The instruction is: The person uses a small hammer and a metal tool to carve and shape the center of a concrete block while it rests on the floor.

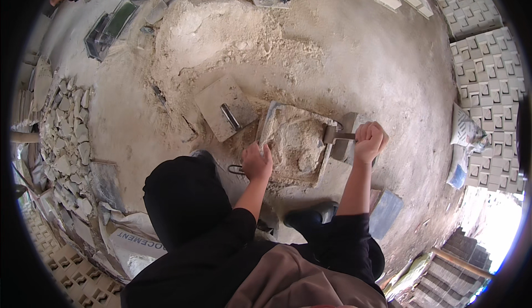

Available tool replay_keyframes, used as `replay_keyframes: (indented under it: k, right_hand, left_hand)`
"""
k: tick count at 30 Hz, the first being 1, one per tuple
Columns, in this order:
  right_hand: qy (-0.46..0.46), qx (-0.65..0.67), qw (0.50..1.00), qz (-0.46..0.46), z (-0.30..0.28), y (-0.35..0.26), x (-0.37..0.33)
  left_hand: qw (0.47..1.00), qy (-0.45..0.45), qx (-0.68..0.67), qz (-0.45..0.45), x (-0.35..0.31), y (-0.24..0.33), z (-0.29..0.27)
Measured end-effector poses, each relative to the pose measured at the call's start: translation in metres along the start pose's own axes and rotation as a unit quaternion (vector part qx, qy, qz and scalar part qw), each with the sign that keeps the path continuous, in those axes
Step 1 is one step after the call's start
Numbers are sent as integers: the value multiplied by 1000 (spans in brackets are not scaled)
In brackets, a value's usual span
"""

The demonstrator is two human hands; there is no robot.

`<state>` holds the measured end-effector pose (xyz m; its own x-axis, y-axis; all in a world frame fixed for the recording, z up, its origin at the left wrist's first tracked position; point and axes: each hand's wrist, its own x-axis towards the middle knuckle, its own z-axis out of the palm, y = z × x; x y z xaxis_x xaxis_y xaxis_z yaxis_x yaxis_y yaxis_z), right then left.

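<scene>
A square metal mould [320, 176] filled with pale, crumbly sandy mix [296, 142] rests on the ground in front of me. My right hand [370, 140] is closed round the handle of a hammer [331, 134], whose blocky head is at the mould's right rim. At the left rim, my left hand [257, 162] has its fingers curled against the mould, thumb up. A bent metal loop handle [236, 169] sticks out beside that hand. Left of the mould, a short shiny metal cylinder [230, 117] lies on a square board [213, 103].
Loose sandy mix [221, 34] is heaped beyond the mould. Broken pale pieces [66, 125] pile up at the left. Stacked patterned blocks [487, 81] stand at the right, near a sack [463, 131]. A grey-blue plate [386, 214] lies near my right forearm. Other moulds [113, 22] sit far left.
</scene>
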<state>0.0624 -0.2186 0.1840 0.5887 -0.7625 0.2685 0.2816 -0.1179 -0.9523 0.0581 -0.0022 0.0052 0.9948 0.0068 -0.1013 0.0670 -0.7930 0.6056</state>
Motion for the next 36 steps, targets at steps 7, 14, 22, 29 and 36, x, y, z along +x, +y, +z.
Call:
replay_keyframes:
  k: [7, 14, 22, 29, 36]
  right_hand:
    - [7, 10, 997, 72, -21, -10, -6]
    - [28, -3, 997, 73, -33, -21, -36]
    - [36, -20, 998, 37, -36, -32, -81]
    - [19, 3, 998, 59, -44, -48, -109]
    - [20, 16, 1000, 5, -46, -43, -125]
  left_hand:
    - [1000, -6, -8, -15, 0, 3, -2]
    - [999, -16, -16, -24, -1, 4, -5]
    - [1000, 6, -1, 10, -2, -2, 4]
    - [999, 32, -20, 25, 1, -9, 11]
    - [1000, -4, -29, -4, 0, -4, 4]
